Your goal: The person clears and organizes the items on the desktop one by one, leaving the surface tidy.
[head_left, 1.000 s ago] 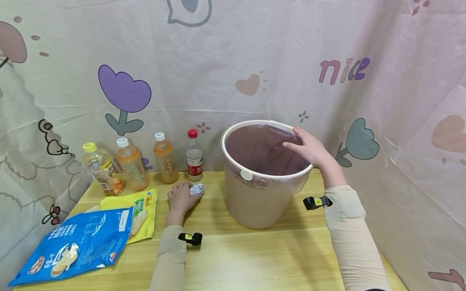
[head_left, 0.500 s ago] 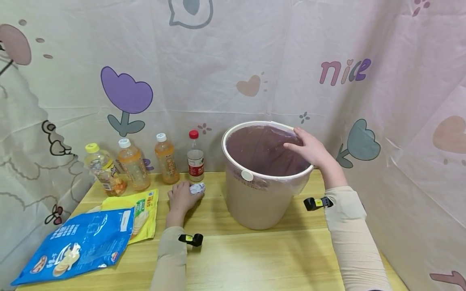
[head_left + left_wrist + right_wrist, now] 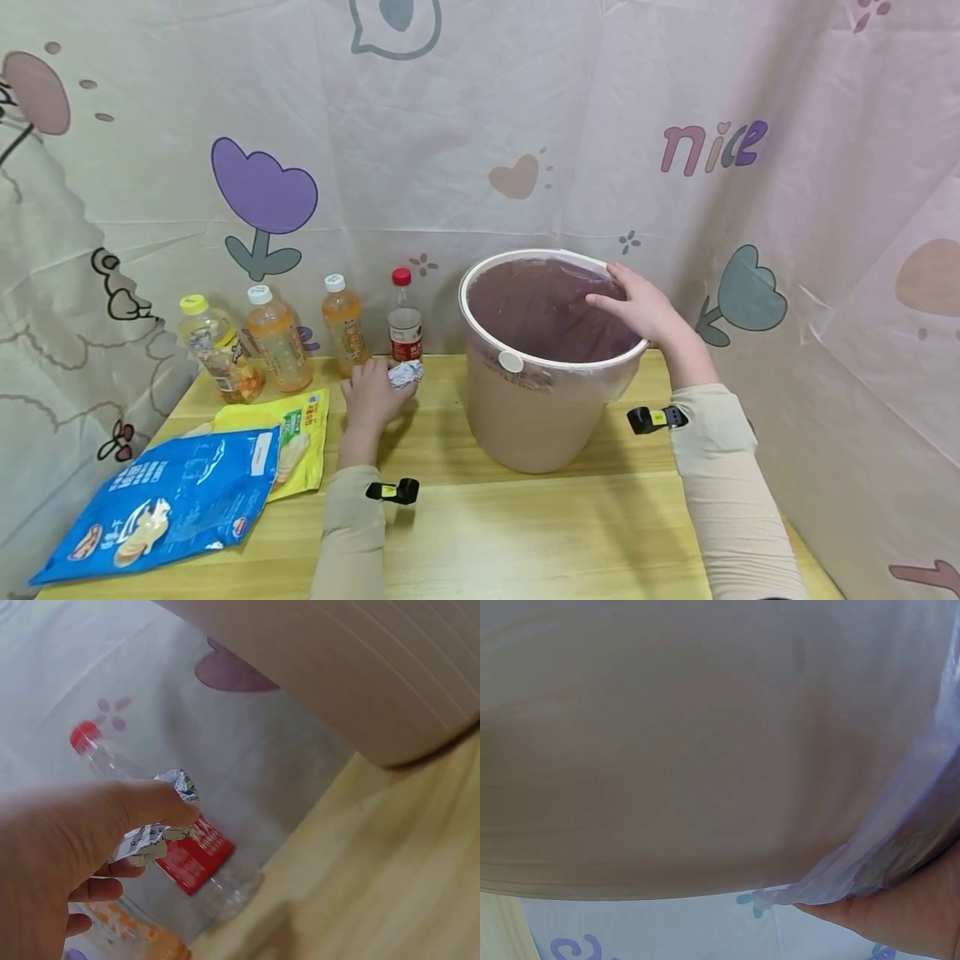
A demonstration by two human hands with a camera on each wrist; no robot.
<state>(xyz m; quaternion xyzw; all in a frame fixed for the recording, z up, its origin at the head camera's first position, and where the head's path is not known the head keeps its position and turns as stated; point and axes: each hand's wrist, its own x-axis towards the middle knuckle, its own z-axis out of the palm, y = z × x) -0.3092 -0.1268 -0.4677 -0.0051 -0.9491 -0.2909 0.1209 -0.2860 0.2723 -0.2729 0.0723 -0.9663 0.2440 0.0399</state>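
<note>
My left hand [image 3: 372,396] pinches a crumpled ball of printed paper [image 3: 406,374] between thumb and fingers. In the left wrist view the paper ball [image 3: 154,838] shows under the thumb, just in front of a red-capped bottle [image 3: 199,859]. My right hand [image 3: 643,310] holds the right side of the rim of a beige trash bin [image 3: 525,417]. Its thumb lies inside the opening; the outer fingers are mostly hidden. A clear plastic liner [image 3: 855,862] hangs over the rim beside that hand in the right wrist view.
Bottles with orange remains [image 3: 343,325] stand along the back left, by a yellow-capped bottle [image 3: 217,350]. A blue snack bag [image 3: 168,500] overlaps a yellow snack bag [image 3: 307,442] on the wooden table [image 3: 525,533]. A printed curtain [image 3: 420,150] hangs behind.
My left hand has risen slightly with the paper ball, which now covers the foot of the red-capped bottle. The right hand stays on the bin's rim.
</note>
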